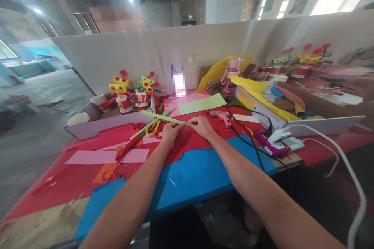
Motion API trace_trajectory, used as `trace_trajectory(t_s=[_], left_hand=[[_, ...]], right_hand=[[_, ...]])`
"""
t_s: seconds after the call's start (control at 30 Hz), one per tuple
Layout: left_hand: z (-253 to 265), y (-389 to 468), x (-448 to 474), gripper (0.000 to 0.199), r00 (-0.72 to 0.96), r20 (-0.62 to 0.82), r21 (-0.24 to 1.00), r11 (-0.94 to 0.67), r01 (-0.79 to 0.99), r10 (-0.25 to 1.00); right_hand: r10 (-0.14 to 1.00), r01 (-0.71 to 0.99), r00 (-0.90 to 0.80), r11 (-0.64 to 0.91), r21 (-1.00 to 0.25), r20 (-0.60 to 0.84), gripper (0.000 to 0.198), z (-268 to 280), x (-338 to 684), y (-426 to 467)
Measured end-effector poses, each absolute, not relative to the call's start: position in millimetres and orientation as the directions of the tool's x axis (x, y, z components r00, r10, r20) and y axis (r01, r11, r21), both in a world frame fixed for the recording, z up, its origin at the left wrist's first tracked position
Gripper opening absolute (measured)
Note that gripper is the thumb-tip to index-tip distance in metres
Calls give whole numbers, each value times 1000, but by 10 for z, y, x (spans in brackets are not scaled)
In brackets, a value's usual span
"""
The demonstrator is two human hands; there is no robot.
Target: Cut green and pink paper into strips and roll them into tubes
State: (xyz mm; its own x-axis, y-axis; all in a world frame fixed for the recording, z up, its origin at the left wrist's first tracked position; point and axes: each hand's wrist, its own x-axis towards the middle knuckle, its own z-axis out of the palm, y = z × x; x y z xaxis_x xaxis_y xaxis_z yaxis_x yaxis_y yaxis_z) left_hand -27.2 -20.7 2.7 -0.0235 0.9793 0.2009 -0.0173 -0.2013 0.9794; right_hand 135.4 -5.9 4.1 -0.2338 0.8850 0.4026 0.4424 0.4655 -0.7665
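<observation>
A narrow light green paper strip (157, 116) is held just above the table, its long end pointing left. My left hand (172, 130) pinches it near the right end. The fingertips of my right hand (201, 126) are closed at that same end, almost touching the left fingertips, which hide the very tip. Under the strip lie yellow-handled scissors (153, 129) and another thin green strip (136, 134). A wide light green paper sheet (202, 104) rests behind my hands. Right of them is a pink hot glue gun (220, 116).
Paper-cup robot figures (124, 99) stand in a box at the left. A yellow-lined box (263, 105) with scraps is at the right. A purple power strip (271, 144) with cables sits at the right front. Pink paper (106, 156) and red-handled scissors (124, 151) lie left. A white partition (131, 54) rises behind.
</observation>
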Motion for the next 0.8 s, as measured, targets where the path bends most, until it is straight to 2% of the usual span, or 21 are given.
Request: trace_trajectory(t_s=[0.2, 0.57, 0.8], left_hand=[[50, -192, -309, 28, -90, 213, 977, -213, 15, 973], [58, -175, -330, 30, -90, 204, 978, -207, -19, 975], [54, -191, -296, 28, -84, 207, 975, -212, -64, 975]], right_hand=[[893, 410, -226, 450, -794, 389, 12, 35, 1344, -70], [894, 461, -217, 448, -766, 392, 14, 23, 1364, -34], [884, 425, -221, 467, -776, 411, 14, 33, 1370, -41]])
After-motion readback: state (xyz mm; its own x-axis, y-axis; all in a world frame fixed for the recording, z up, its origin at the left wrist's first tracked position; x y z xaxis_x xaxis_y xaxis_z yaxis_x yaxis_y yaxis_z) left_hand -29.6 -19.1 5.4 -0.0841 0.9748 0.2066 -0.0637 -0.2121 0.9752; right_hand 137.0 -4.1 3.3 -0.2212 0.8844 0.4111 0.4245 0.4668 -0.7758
